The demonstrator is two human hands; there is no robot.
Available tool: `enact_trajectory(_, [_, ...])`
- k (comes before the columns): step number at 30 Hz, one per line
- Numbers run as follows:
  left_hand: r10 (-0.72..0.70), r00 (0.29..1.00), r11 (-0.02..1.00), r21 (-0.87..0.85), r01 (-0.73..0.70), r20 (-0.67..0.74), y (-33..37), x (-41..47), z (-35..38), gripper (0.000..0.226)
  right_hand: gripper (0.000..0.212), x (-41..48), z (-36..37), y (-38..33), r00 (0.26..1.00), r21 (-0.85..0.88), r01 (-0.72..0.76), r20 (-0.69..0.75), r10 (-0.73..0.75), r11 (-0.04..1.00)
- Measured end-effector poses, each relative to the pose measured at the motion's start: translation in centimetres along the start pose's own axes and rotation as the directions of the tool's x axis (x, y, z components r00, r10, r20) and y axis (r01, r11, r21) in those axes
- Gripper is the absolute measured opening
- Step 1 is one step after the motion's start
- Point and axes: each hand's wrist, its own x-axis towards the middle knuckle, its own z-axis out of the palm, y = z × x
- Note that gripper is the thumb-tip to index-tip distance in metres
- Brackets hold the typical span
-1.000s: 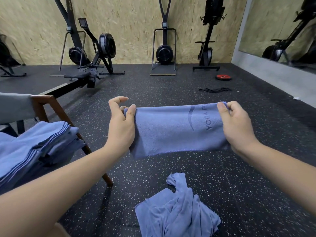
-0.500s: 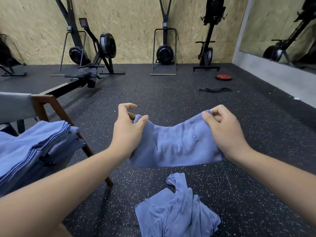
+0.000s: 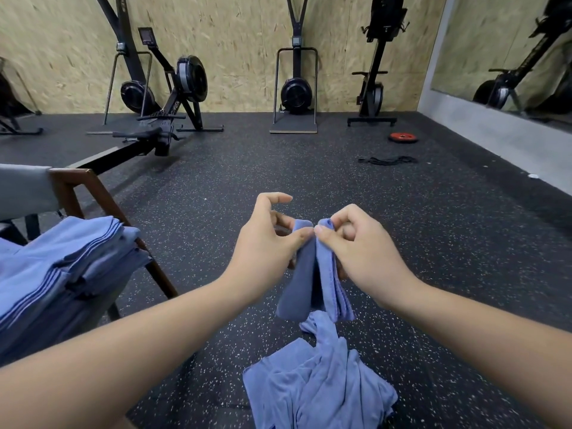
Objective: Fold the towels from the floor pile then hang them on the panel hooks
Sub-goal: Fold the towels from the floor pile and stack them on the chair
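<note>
While the speckled floor point(image 3: 433, 243), the rowing machine point(image 3: 167, 119), the folded stack point(image 3: 62, 267) on the chair point(image 3: 93, 193) and the floor pile point(image 3: 315, 382) lie as they did 1.0 s ago, the held towel point(image 3: 309, 274) differs. Then it was stretched flat between hands well apart. It now hangs doubled, in the air above the floor pile, with its two top corners brought together. Left hand point(image 3: 266, 246): thumb and fingers pinch one corner, index finger lifted free. Right hand point(image 3: 362, 246): thumb and fingers pinch the other corner, with the two thumb tips just beside each other. The "YOGA F" print, readable 1.0 s ago, is now hidden inside the fold. White lettering on the rowing machine leg is too blurred to read.
</note>
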Motion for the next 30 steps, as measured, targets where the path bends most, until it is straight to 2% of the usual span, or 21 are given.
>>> enact_trajectory(6, [0.070, 0.998, 0.996, 0.057, -0.070, -0.005, 0.4, -0.1, -0.2, 0.041, 0.022, -0.7, 0.3, -1.3, 0.992, 0.265, -0.061, 0.122, 0.030, 0.962])
enact_trajectory(9, [0.089, 0.996, 0.992, 0.093, -0.090, 0.012, 0.5, -0.1, -0.6, 0.051, 0.026, -0.9, 0.1, -1.5, 0.978, 0.364, -0.098, 0.207, 0.023, 0.926])
enact_trajectory(11, [0.111, 0.994, 0.985, 0.130, -0.113, 0.024, 0.5, -0.1, -0.9, 0.061, 0.030, -0.9, -0.2, -1.4, 0.968, 0.329, -0.080, 0.249, -0.005, 0.941])
enact_trajectory(13, [0.123, 0.991, 0.985, 0.115, -0.127, 0.044, 0.2, 0.1, -1.3, 0.062, 0.031, -0.9, -0.5, -1.4, 0.966, 0.243, -0.023, 0.257, -0.042, 0.970])
enact_trajectory(17, [0.133, 0.983, 0.990, 0.021, -0.137, 0.129, 0.0, 0.7, -2.5, 0.061, 0.019, -0.2, -1.6, -0.6, 0.985, -0.038, 0.145, 0.100, -0.141, 0.989])
enact_trajectory(18, [0.126, 0.980, 0.992, -0.007, -0.127, 0.155, 0.2, 0.8, -2.8, 0.061, 0.026, 0.1, -1.9, -0.4, 0.987, -0.094, 0.153, 0.063, -0.148, 0.984])
enact_trajectory(20, [0.098, 0.972, 0.993, -0.079, -0.083, 0.214, 0.4, 0.9, -3.6, 0.061, 0.059, 0.7, -2.6, 0.0, 0.990, -0.156, 0.124, 0.087, -0.112, 0.980])
enact_trajectory(22, [0.086, 0.962, 0.989, -0.140, -0.051, 0.260, 0.4, 0.9, -4.3, 0.059, 0.090, 1.3, -2.9, 0.6, 0.976, -0.087, 0.010, 0.219, 0.009, 0.996])
enact_trajectory(23, [0.086, 0.959, 0.986, -0.164, -0.042, 0.270, 0.4, 0.9, -4.6, 0.058, 0.096, 1.4, -3.1, 0.8, 0.953, -0.008, -0.071, 0.296, 0.070, 0.997])
enact_trajectory(25, [0.080, 0.958, 0.979, -0.202, -0.024, 0.277, 0.3, 0.9, -5.1, 0.057, 0.085, 1.4, -3.5, 1.3, 0.901, 0.101, -0.195, 0.410, 0.138, 0.976])
enact_trajectory(27, [0.072, 0.956, 0.977, -0.213, -0.010, 0.284, 0.0, 1.0, -5.5, 0.057, 0.060, 1.4, -3.5, 1.6, 0.882, 0.140, -0.213, 0.453, 0.128, 0.967])
enact_trajectory(30, [0.045, 0.957, 0.989, -0.151, -0.002, 0.286, -0.4, 1.1, -6.1, 0.059, 0.033, 1.5, -3.4, 1.4, 0.929, 0.182, -0.175, 0.355, 0.102, 0.968])
